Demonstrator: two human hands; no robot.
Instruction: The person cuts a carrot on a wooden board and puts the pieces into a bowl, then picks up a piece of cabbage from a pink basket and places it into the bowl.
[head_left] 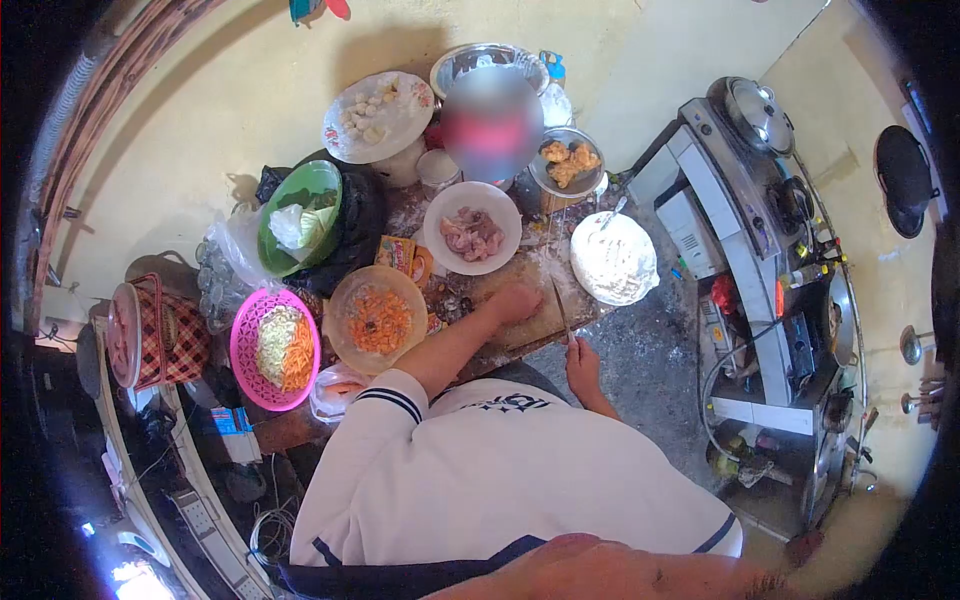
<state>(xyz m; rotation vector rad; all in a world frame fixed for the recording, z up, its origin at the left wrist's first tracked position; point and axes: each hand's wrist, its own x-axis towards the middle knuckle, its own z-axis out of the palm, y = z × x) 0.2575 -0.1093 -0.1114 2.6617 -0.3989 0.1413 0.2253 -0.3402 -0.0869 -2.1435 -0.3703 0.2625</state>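
Observation:
My right hand (582, 366) grips the handle of a knife (562, 308), whose blade points away over the right side of a wooden cutting board (545, 325). On the board rests my left hand (516, 302), its fingers curled down; whatever lies under them is hidden. Just beyond it stands a white bowl (433, 232) of raw meat pieces (474, 236). A bowl of white flour (612, 262) with a spoon in it is to the right of the knife. Left of my forearm sits a bowl (340, 345) with chopped orange pieces (378, 318).
A pink basket (240, 355) holds shredded vegetables. Behind it are a green basin (272, 245) and a floral plate (350, 150) with pale lumps. Fried pieces (568, 163) fill a metal bowl. A stove with a lidded pot (760, 112) stands at right.

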